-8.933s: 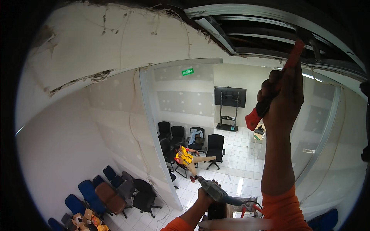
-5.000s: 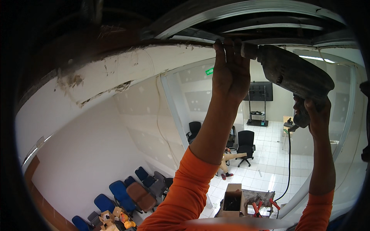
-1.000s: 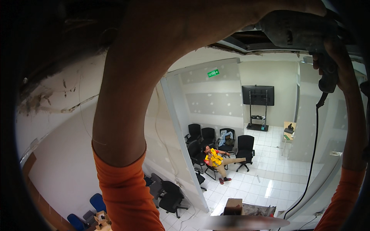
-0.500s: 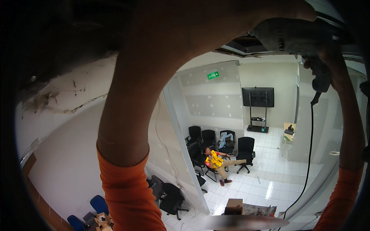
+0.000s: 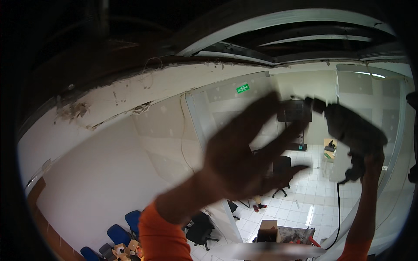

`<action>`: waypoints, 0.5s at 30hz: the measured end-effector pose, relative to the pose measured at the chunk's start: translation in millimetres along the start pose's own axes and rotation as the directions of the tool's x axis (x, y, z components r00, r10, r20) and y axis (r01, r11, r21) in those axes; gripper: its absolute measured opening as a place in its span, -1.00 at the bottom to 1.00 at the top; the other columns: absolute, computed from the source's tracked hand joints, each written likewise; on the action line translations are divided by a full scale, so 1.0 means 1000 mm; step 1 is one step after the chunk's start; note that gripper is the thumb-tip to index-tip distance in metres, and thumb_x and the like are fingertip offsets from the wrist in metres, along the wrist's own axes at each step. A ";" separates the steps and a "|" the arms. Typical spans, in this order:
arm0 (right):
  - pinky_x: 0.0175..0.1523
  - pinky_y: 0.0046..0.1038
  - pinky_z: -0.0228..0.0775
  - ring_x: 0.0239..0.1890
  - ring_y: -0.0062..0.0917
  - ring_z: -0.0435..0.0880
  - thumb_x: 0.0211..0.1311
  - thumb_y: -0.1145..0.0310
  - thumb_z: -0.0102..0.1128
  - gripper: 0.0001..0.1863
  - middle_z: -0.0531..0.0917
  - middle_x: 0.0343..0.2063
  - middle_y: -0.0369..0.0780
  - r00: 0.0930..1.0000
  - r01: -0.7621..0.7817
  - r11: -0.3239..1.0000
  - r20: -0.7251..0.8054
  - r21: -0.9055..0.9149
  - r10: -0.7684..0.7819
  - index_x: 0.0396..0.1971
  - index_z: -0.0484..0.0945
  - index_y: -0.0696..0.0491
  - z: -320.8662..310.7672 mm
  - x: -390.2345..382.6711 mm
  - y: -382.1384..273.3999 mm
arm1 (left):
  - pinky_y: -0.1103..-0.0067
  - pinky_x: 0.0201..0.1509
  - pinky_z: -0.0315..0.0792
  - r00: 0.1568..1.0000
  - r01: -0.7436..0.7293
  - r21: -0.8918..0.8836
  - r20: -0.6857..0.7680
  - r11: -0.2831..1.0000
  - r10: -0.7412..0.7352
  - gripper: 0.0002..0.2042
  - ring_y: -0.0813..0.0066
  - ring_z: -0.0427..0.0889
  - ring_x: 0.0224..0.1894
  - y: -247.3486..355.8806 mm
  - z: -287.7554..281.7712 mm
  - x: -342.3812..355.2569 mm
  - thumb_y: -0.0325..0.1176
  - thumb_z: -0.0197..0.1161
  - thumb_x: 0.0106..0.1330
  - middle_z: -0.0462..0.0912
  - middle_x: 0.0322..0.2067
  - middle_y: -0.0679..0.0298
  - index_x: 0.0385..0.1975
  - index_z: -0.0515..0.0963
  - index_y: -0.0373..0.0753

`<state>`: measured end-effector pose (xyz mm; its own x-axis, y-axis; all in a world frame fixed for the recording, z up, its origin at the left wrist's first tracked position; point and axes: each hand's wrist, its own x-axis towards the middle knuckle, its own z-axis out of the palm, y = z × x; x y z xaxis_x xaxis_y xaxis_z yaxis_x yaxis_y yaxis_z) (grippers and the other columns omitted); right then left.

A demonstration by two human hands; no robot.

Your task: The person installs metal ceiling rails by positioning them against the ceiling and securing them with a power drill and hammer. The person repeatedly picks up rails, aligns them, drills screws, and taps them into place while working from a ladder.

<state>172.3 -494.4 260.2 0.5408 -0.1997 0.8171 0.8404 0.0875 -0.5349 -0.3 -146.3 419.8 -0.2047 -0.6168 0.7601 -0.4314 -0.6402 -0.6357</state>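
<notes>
The right hand [image 5: 372, 162] is holding a dark grey, pistol-shaped corded power drill [image 5: 355, 128] up at the right of the view, its fingers wrapping round the handle, while the drill's nose is pointing up and leftward, below the long pale metal ceiling frame [image 5: 278, 22]. A thin black power cord [image 5: 338, 209] is hanging from the base of the handle. The left hand [image 5: 235, 158], blurred, is reaching across the middle with its fingers spreading well apart and is holding nothing; its fingertips are showing near the drill's nose. Long orange fabric sleeves [image 5: 163, 230] are covering the lower part of both arms. Beyond the hands, a wide black flat screen [image 5: 297, 106] is standing on a dark stand, partly hidden by the left hand, and a green rectangular sign [image 5: 242, 88] is hanging on the grey-patched wall [image 5: 222, 93]. Below, an uncovered brown cardboard box [image 5: 268, 224] is sitting beside some red-handled tools [image 5: 313, 242], and blue padded chairs [image 5: 118, 235] are standing at the lower left.
</notes>
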 end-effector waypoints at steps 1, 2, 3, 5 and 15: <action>-0.10 -0.38 0.67 -0.13 -0.41 0.73 0.07 -0.22 0.45 -0.07 0.65 -0.07 -0.15 1.000 -0.024 0.992 -0.007 -0.125 0.023 0.22 0.38 0.21 -0.007 -0.024 0.002 | 0.32 -0.01 0.66 0.980 0.198 -0.289 0.093 0.937 -0.179 -0.36 0.08 0.69 0.06 0.025 0.012 -0.029 -0.06 0.56 0.11 0.63 0.04 -0.05 0.16 0.58 -0.25; -0.03 -0.40 0.63 -0.08 -0.47 0.71 0.02 -0.25 0.47 -0.07 0.64 -0.02 -0.18 0.999 -0.029 0.995 0.040 -0.095 0.033 0.16 0.44 0.22 -0.010 -0.050 0.002 | 0.26 0.35 0.41 0.875 0.468 -0.457 0.361 0.756 -0.323 -0.20 0.08 0.57 0.24 0.048 0.017 -0.061 -0.11 0.63 0.02 0.51 0.25 -0.03 0.26 0.46 -0.37; -0.22 -0.46 0.63 -0.29 -0.51 0.74 0.19 -0.15 0.37 -0.23 0.70 -0.20 -0.20 0.994 0.086 0.976 -0.049 -0.200 -0.098 0.14 0.46 0.22 -0.005 -0.075 0.005 | 0.28 0.37 0.37 0.771 0.624 -0.482 0.508 0.616 -0.384 -0.15 0.13 0.54 0.27 0.065 0.032 -0.087 -0.15 0.60 0.07 0.52 0.24 -0.06 0.32 0.35 -0.44; 0.01 -0.38 0.56 -0.11 -0.48 0.69 -0.08 -0.15 0.59 -0.02 0.66 -0.04 -0.18 0.998 -0.042 0.971 -0.049 -0.233 0.032 0.21 0.44 0.25 -0.003 -0.117 -0.003 | 0.31 0.43 0.29 0.457 0.865 -0.500 0.758 0.034 -0.466 -0.13 0.19 0.46 0.34 0.102 0.067 -0.129 -0.17 0.40 0.31 0.45 0.29 -0.08 0.50 0.04 -0.33; -0.06 -0.27 0.64 -0.24 -0.17 0.79 -0.23 0.16 0.67 -0.08 0.74 -0.23 -0.04 0.797 0.241 0.861 0.597 -0.448 0.087 0.22 0.44 0.13 0.033 -0.199 -0.054 | 0.35 0.23 0.50 -0.127 0.140 -0.143 0.979 -0.980 -0.161 -0.47 0.37 0.61 0.06 0.199 0.099 -0.201 0.02 0.34 0.37 0.59 -0.02 0.23 0.15 0.40 -0.21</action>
<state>20.6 -427.6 133.6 0.5259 0.4310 0.7333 0.8381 -0.4095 -0.3604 41.6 -194.6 126.8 0.9554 -0.2666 -0.1267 0.2684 0.6062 0.7487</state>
